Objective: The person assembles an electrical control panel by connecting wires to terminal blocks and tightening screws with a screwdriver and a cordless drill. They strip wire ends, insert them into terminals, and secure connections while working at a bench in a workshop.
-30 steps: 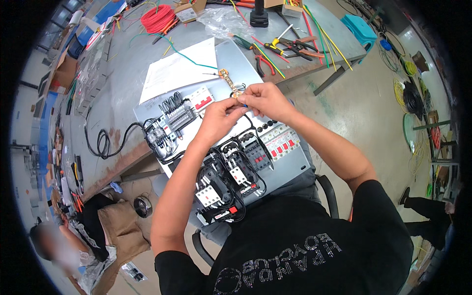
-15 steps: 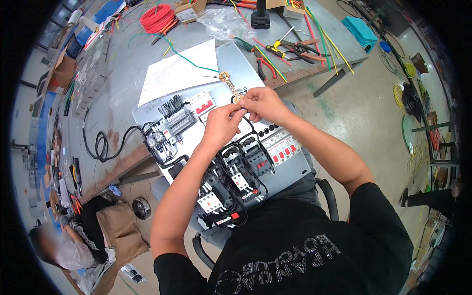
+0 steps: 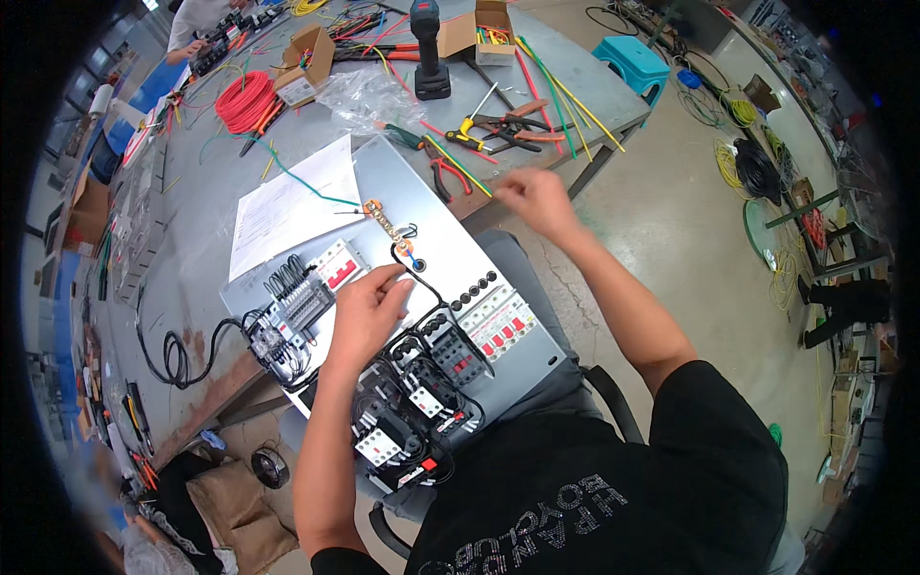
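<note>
A grey metal mounting panel (image 3: 460, 251) rests tilted across my lap and against the table. On it, a brass terminal bar (image 3: 385, 224) has orange insulators at its ends and a green wire (image 3: 316, 194) at its far end. My left hand (image 3: 366, 314) hovers just below the bar, fingers bent and thumb apart, beside a black cable (image 3: 422, 286). My right hand (image 3: 539, 203) is off the panel, to its right near the table edge; motion smears its fingers. Contactors (image 3: 426, 401), circuit breakers (image 3: 506, 335) and a terminal block (image 3: 305, 303) are fixed around the panel.
Red-handled pliers (image 3: 447, 180), several other hand tools and a cordless driver (image 3: 429, 57) lie on the table (image 3: 206, 287), with a red wire coil (image 3: 242, 102) and a paper sheet (image 3: 292, 206). A teal stool (image 3: 632, 65) stands beyond. Other people work nearby.
My right hand has left the terminal bar and swung right toward the table edge. My left hand has drawn back slightly from the bar. The view has shifted, putting the panel lower left.
</note>
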A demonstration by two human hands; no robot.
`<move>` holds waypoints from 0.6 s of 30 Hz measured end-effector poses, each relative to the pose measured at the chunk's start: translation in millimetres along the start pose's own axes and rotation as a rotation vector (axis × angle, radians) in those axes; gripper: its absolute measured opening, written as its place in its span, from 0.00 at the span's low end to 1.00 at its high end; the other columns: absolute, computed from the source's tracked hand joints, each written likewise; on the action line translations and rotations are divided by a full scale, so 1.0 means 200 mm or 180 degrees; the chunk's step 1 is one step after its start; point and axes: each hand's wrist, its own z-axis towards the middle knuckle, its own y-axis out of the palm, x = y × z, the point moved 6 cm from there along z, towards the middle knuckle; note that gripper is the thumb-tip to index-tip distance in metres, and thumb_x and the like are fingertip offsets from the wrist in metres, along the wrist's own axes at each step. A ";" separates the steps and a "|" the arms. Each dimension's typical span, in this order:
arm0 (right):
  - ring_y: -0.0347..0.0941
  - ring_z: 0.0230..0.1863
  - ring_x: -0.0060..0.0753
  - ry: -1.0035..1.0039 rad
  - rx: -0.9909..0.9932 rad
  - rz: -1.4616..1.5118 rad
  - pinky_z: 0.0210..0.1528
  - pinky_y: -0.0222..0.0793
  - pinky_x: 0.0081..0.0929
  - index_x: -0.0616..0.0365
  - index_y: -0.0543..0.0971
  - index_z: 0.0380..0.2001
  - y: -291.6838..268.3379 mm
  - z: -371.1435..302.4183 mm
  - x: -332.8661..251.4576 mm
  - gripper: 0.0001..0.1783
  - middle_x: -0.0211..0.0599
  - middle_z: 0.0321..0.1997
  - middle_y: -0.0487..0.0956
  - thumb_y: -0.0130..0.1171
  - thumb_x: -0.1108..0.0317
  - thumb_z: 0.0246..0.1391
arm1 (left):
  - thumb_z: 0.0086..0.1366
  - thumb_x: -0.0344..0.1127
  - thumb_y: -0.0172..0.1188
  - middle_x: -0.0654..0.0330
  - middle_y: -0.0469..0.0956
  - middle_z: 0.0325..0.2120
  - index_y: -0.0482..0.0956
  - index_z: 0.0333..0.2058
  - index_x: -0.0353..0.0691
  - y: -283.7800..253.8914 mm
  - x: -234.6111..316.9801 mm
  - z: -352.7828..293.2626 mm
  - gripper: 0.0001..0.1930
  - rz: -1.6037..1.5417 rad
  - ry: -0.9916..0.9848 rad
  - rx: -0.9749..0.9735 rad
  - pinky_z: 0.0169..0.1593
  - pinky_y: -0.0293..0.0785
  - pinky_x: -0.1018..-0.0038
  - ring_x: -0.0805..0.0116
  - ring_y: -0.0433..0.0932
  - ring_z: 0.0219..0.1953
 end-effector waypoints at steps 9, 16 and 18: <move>0.84 0.38 0.51 0.0060 -0.0122 -0.0355 0.43 0.78 0.45 0.57 0.89 0.37 0.01 0.24 0.08 0.11 0.46 0.33 0.86 0.70 0.62 0.54 | 0.73 0.33 0.65 0.58 0.86 0.31 0.84 0.54 0.31 -0.06 0.00 -0.14 0.16 -0.0249 -0.0159 0.0057 0.34 0.78 0.76 0.76 0.82 0.27; 0.84 0.38 0.52 0.0080 -0.0079 0.0085 0.44 0.78 0.45 0.59 0.89 0.37 0.01 0.48 -0.07 0.12 0.50 0.32 0.86 0.68 0.62 0.56 | 0.75 0.31 0.62 0.61 0.83 0.34 0.82 0.56 0.31 -0.22 -0.06 -0.36 0.15 -0.0455 -0.0161 0.0443 0.34 0.78 0.78 0.75 0.83 0.31; 0.85 0.39 0.54 -0.0023 -0.0186 0.0154 0.46 0.78 0.45 0.60 0.89 0.37 0.02 0.56 -0.12 0.12 0.51 0.34 0.86 0.67 0.62 0.56 | 0.75 0.31 0.62 0.61 0.83 0.34 0.82 0.57 0.32 -0.26 -0.14 -0.43 0.15 -0.0565 -0.0066 0.0599 0.35 0.79 0.78 0.75 0.83 0.31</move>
